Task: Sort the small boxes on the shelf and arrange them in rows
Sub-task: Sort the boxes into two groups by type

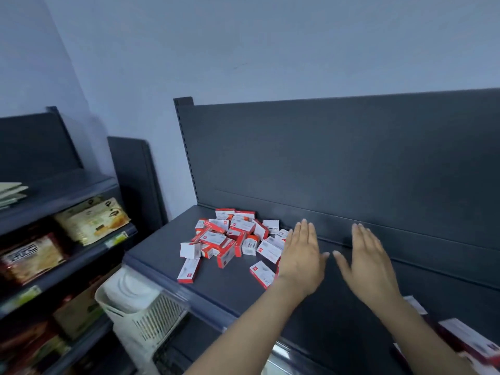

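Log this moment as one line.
red-and-white boxes: jumbled heap on shelf, no rows yet | left hand: open, at heap's edge | right hand: open, holding nothing

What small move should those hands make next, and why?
Probably the left hand should pick up the nearest box from the pile: both hands are open and hold nothing, the left one is beside the pile, and the boxes lie jumbled.

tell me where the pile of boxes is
In the head view the boxes lie heaped on the left end of the shelf, near its back panel, just left of the left hand.
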